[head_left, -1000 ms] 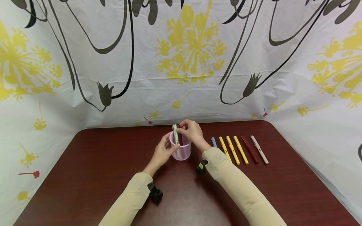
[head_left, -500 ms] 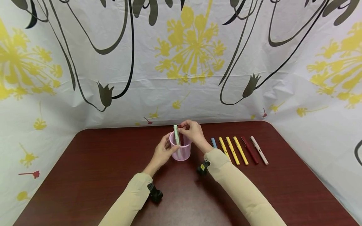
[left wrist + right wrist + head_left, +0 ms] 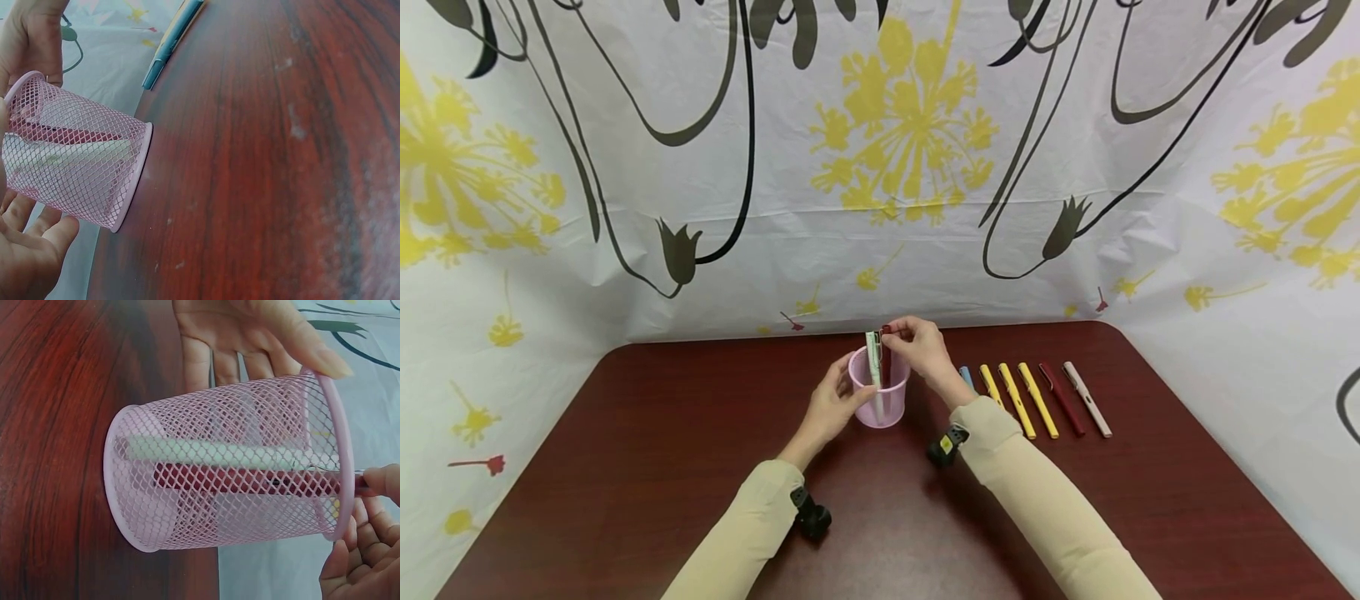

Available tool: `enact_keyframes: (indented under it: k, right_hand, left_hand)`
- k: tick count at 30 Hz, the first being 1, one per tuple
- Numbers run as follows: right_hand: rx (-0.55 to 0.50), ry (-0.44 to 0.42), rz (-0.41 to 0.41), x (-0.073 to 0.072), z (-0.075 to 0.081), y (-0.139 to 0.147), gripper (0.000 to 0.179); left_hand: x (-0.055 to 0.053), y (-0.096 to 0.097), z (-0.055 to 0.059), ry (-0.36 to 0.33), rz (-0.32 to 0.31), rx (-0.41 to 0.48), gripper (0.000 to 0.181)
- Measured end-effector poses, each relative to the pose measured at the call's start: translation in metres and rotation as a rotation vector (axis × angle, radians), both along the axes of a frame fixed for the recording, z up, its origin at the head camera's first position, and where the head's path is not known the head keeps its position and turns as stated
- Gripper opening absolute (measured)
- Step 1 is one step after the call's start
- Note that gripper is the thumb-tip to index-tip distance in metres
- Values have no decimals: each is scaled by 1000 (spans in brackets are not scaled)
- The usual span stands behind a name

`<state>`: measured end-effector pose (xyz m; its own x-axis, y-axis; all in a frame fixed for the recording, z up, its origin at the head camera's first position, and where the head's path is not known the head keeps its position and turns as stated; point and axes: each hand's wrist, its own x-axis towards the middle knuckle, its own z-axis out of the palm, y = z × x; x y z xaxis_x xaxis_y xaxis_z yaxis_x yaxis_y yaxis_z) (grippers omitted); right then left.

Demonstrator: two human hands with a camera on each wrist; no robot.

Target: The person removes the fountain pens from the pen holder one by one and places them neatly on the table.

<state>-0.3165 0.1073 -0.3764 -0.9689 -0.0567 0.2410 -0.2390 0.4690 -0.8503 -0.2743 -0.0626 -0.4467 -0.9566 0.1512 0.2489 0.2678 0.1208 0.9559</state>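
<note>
A pink mesh pen cup (image 3: pixel 891 414) stands upright on the table. My left hand (image 3: pixel 826 410) holds it from the left, thumb at the rim and fingers around the far side. Inside leans a pale green pen (image 3: pixel 873 354), its lower end near the cup's base in the right wrist view. Thumb and fingers of my right hand (image 3: pixel 927 352) pinch a dark red pen (image 3: pixel 219 480) by its top, at the cup's mouth. Most of that pen is inside the cup, and its lower end shows a little above the base through the mesh (image 3: pixel 250 525).
To the right lies a row of pens: a blue pen (image 3: pixel 967 377), several yellow pens (image 3: pixel 1039 398), another dark red pen (image 3: pixel 1063 400) and a whitish pen (image 3: pixel 1087 398). A patterned cloth (image 3: pixel 760 275) hangs behind the dark red-brown table (image 3: pixel 700 433).
My right hand has shifted slightly right with the dark red pen, which now stands more upright. The green pen's top has also tipped to the right. The left hand stays on the cup.
</note>
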Motion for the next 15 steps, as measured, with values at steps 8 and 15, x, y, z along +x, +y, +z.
enact_keyframes:
  k: [8, 15]
  right_hand:
    - [-191, 21, 1, 1, 5, 5, 18]
    - [-339, 12, 5, 2, 10, 7, 17]
  left_hand:
    - [2, 1, 4, -16, -14, 14, 68]
    - [18, 1, 28, -20, -34, 14, 65]
